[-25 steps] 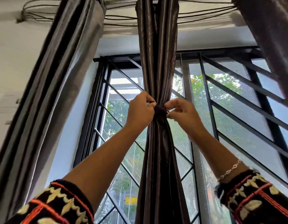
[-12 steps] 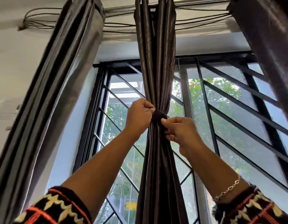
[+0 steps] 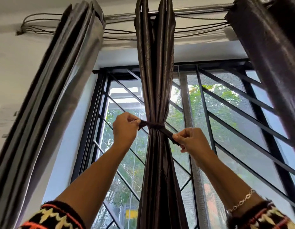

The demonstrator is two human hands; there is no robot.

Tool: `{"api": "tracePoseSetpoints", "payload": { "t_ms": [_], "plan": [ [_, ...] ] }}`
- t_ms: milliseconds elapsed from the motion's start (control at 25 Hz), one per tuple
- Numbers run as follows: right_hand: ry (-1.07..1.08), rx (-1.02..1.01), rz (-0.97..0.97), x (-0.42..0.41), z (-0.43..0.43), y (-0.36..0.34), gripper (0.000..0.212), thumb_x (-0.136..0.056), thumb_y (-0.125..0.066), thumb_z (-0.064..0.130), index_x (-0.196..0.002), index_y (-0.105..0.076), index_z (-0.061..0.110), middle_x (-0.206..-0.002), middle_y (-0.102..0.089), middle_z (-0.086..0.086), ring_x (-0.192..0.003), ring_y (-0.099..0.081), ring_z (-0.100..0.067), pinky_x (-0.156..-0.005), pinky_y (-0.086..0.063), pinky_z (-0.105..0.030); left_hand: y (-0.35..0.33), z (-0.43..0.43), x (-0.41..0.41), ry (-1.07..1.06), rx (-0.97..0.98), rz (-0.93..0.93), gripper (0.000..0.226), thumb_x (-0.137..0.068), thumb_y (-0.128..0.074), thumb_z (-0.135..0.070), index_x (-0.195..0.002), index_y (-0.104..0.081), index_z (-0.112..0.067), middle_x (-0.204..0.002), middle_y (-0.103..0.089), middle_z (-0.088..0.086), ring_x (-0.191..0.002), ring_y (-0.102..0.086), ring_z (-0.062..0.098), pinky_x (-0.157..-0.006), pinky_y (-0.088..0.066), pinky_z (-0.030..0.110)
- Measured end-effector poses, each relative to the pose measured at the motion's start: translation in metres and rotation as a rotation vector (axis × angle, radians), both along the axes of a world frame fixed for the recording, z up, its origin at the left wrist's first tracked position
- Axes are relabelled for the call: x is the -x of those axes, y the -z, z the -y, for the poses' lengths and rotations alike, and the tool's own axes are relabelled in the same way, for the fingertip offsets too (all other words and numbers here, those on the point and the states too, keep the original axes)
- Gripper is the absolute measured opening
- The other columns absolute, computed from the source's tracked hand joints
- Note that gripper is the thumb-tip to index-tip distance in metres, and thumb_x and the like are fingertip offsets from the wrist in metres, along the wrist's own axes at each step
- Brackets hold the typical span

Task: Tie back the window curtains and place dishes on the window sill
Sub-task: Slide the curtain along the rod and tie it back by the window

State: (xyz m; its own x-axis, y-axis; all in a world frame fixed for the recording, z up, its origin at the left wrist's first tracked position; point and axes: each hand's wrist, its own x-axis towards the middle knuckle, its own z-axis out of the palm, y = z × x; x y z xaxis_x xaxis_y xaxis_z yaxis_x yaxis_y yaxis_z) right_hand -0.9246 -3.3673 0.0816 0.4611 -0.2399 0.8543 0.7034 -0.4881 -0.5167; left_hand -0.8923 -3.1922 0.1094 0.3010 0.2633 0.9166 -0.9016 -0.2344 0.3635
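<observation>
A dark brown curtain (image 3: 156, 71) hangs in the middle of the window, gathered into a narrow bundle. A dark fabric tie (image 3: 156, 125) is wrapped round it at its waist. My left hand (image 3: 125, 128) pinches the tie's left end, pulled out to the left of the bundle. My right hand (image 3: 191, 140) pinches the right end, drawn down and to the right. Both ends look taut. No dishes and no window sill are in view.
A grey curtain (image 3: 57, 96) hangs bunched at the left, another dark curtain (image 3: 267, 55) at the upper right. Behind them are black window bars (image 3: 234, 113) and mesh, with trees outside. A curtain rod (image 3: 201, 9) and loose cords run across the top.
Both hands were close together at the knot. They have now moved apart, each drawing an end of the tie outward, the right one lower. The view has tilted up a little.
</observation>
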Motion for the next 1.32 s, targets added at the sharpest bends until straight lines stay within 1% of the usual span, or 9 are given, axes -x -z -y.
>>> {"api": "tracePoseSetpoints", "payload": {
  "t_ms": [240,440,640,800,920,1040,1120,1240,1320],
  "plan": [
    [0.107,0.053,0.099,0.006,0.011,-0.008,0.021,-0.089,-0.059,0.027,-0.072,-0.058,0.014,-0.066,-0.058,-0.001,-0.060,-0.052,-0.014,-0.072,-0.047,-0.035,0.003,-0.009,0.004,0.075,-0.159,0.000,0.026,-0.088,-0.057,-0.033,-0.079,-0.056,-0.007,-0.089,-0.063,0.010,-0.085,-0.057,0.023,-0.084,-0.045,0.038],
    [0.244,0.096,0.214,0.013,0.007,-0.086,0.012,-0.087,-0.057,0.011,-0.086,-0.064,0.002,-0.081,-0.063,-0.012,-0.083,-0.063,-0.029,-0.085,-0.051,-0.046,-0.029,-0.006,0.002,0.060,-0.200,-0.033,0.049,-0.083,-0.061,-0.041,-0.115,-0.049,-0.007,-0.114,-0.056,0.011,-0.105,-0.053,0.023,-0.087,-0.043,0.034],
    [0.483,0.203,0.361,0.020,-0.026,-0.176,0.012,-0.083,-0.054,0.008,-0.072,-0.059,0.010,-0.087,-0.065,-0.014,-0.092,-0.062,-0.029,-0.070,-0.044,-0.028,-0.062,0.018,-0.002,0.001,-0.245,0.000,0.087,-0.074,-0.066,-0.052,-0.135,-0.030,-0.002,-0.130,-0.045,0.014,-0.105,-0.043,0.016,-0.079,-0.035,0.028],
    [0.632,0.259,0.495,0.011,-0.058,-0.225,0.019,-0.085,-0.052,0.015,-0.099,-0.063,0.008,-0.103,-0.065,-0.014,-0.101,-0.058,-0.030,-0.074,-0.040,-0.027,-0.077,0.034,-0.009,0.053,-0.236,0.069,0.097,-0.066,-0.073,-0.053,-0.134,-0.026,-0.002,-0.131,-0.046,0.016,-0.118,-0.048,0.029,-0.089,-0.046,0.035],
    [0.661,0.415,0.549,-0.004,-0.081,-0.241,0.023,-0.085,-0.055,0.020,-0.108,-0.059,0.016,-0.112,-0.060,-0.011,-0.104,-0.056,-0.028,-0.076,-0.039,-0.026,-0.071,0.053,-0.022,0.018,-0.259,0.062,0.104,-0.067,-0.076,-0.044,-0.140,-0.015,-0.002,-0.141,-0.034,0.016,-0.128,-0.038,0.032,-0.098,-0.039,0.040],
    [0.789,0.587,0.459,-0.031,-0.101,-0.249,0.042,-0.085,-0.059,0.031,-0.126,-0.050,0.024,-0.129,-0.046,-0.015,-0.121,-0.042,-0.033,-0.097,-0.037,-0.031,-0.060,0.064,-0.036,0.015,-0.281,-0.012,0.086,-0.087,-0.054,-0.039,-0.147,0.001,-0.009,-0.152,-0.013,0.016,-0.137,-0.024,0.033,-0.104,-0.031,0.043],
    [0.930,0.578,0.377,-0.048,-0.110,-0.249,0.044,-0.085,-0.058,0.029,-0.128,-0.049,0.026,-0.141,-0.032,-0.020,-0.132,-0.026,-0.039,-0.110,-0.025,-0.045,-0.055,0.069,-0.047,0.189,-0.206,0.012,0.055,-0.097,-0.033,-0.031,-0.145,-0.017,-0.010,-0.149,-0.025,0.018,-0.134,-0.031,0.033,-0.105,-0.032,0.041],
    [1.119,0.402,0.258,-0.063,-0.110,-0.256,0.042,-0.084,-0.054,0.018,-0.126,-0.052,0.023,-0.152,0.001,-0.023,-0.137,0.005,-0.050,-0.099,-0.003,-0.073,-0.051,0.068,-0.049,0.184,-0.191,0.063,0.042,-0.097,-0.037,-0.027,-0.137,-0.034,-0.013,-0.136,-0.045,0.012,-0.122,-0.046,0.030,-0.097,-0.041,0.039],
    [1.104,0.301,0.184,-0.063,-0.097,-0.262,0.049,-0.085,-0.050,0.015,-0.133,-0.044,0.017,-0.152,0.007,-0.024,-0.137,-0.006,-0.050,-0.102,-0.016,-0.068,-0.052,0.066,-0.047,0.062,-0.227,0.100,0.052,-0.095,-0.042,-0.028,-0.142,-0.023,-0.017,-0.140,-0.038,0.012,-0.124,-0.042,0.032,-0.097,-0.040,0.044]
  ]
}}
